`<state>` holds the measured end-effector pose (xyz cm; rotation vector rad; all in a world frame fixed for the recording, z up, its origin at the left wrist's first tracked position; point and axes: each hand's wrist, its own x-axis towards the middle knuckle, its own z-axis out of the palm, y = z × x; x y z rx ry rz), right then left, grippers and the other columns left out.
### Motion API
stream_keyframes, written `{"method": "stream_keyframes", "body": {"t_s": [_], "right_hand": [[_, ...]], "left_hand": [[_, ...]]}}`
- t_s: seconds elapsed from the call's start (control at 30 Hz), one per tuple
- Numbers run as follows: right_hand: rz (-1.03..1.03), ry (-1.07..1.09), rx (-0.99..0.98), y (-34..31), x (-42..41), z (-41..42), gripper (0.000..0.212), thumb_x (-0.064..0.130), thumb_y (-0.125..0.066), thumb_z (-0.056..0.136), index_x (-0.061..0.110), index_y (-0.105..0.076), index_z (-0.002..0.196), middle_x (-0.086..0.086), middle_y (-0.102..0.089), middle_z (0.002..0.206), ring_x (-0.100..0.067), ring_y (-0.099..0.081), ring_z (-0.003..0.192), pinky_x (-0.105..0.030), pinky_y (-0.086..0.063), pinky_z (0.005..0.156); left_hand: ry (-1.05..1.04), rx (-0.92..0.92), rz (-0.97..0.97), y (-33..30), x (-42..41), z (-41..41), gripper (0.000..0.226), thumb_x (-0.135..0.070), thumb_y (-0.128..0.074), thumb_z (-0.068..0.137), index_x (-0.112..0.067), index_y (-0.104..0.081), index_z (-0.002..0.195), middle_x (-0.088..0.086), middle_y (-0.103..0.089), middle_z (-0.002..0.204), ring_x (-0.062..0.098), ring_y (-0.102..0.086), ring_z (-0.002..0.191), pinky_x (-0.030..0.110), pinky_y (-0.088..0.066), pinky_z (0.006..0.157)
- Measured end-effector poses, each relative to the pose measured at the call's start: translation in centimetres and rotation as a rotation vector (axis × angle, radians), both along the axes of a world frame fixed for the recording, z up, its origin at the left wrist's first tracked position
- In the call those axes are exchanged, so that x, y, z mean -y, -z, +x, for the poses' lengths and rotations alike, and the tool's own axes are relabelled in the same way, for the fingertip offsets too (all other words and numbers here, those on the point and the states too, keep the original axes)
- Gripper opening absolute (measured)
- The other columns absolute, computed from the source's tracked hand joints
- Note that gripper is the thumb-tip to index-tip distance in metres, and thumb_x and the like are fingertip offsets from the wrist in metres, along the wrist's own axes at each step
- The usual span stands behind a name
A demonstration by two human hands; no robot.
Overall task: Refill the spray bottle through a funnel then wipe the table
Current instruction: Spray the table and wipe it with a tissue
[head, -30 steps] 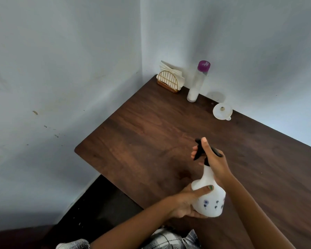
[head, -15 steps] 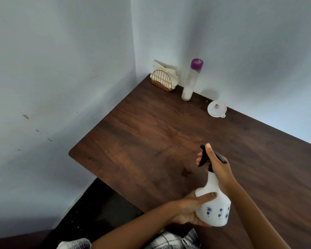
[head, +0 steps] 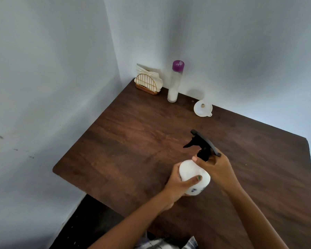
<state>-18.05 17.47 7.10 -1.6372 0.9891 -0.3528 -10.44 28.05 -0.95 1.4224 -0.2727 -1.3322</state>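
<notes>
A round-bodied white plastic spray bottle (head: pixel 194 177) with a small dark flower print near its base sits between both hands over the near middle of the dark brown wooden table (head: pixel 133 141); whether its base touches the wood cannot be told. The left hand (head: pixel 180 186) wraps the rounded body from the left, thumb laid across the front and fingers curled behind it. The right hand (head: pixel 215 168) closes around the neck from the right, just under the black plastic trigger head (head: pixel 203 146), whose angular nozzle and thin lever project up and to the left, clear of the fingers. The bottle's wall looks smooth and matte; the trigger head is hard-edged and dull. The table surface shows a streaked, reddish grain and a rounded left corner. Well apart from the hands, by the far wall, a shallow white plastic funnel (head: pixel 203 109) rests with its wide mouth facing up and a small tab at its rim. Left of it stands a tall, slim, clear cylindrical bottle (head: pixel 174 83) with a purple cap, white contents filling only its bottom part. In the corner, a gold wire arch-shaped holder (head: pixel 146 84) on a woven base keeps white paper napkins (head: pixel 151 75) upright. Pale bluish-white painted walls (head: pixel 52 69) bear a few dark marks on the left.
</notes>
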Motion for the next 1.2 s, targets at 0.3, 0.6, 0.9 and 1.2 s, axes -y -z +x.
{"method": "stream_keyframes", "body": {"t_s": [0.3,0.6,0.9,1.2], "right_hand": [[-0.02,0.28,0.076,2.0,5.3,0.6,0.034,0.011,-0.077,0.074,0.011,-0.065,0.106,-0.003,-0.071,0.1,-0.016,-0.066,0.094,-0.037,-0.054,0.083],[-0.092,0.436,0.088,3.5,17.8,2.7,0.024,0.01,-0.075,0.077,0.013,-0.063,0.097,0.007,-0.066,0.087,-0.011,-0.063,0.087,-0.019,-0.046,0.074],[-0.148,0.459,0.093,4.9,27.9,4.7,0.026,0.012,-0.074,0.076,0.011,-0.063,0.098,0.001,-0.066,0.095,-0.018,-0.063,0.096,-0.031,-0.05,0.084],[-0.196,0.409,0.064,5.6,30.1,5.8,0.011,0.014,-0.068,0.078,0.018,-0.058,0.083,0.005,-0.063,0.083,-0.015,-0.062,0.09,-0.03,-0.048,0.084]], "left_hand": [[0.143,0.224,-0.042,1.3,7.9,1.8,0.076,-0.036,-0.075,0.077,-0.032,-0.03,0.137,-0.003,-0.046,0.132,0.014,-0.048,0.119,0.027,-0.049,0.095],[0.331,0.313,-0.001,0.8,20.6,2.9,0.101,-0.033,-0.073,0.078,-0.019,-0.005,0.151,0.002,-0.029,0.152,0.018,-0.03,0.139,0.03,-0.026,0.114],[0.412,0.409,-0.005,0.8,29.4,4.2,0.095,-0.021,-0.064,0.089,-0.015,0.008,0.151,0.003,-0.016,0.158,0.014,-0.017,0.144,0.021,-0.02,0.107],[0.462,0.435,0.032,1.7,31.1,5.2,0.1,-0.025,-0.064,0.088,-0.019,0.014,0.15,0.001,-0.005,0.16,0.016,-0.012,0.146,0.031,-0.02,0.114]]}}
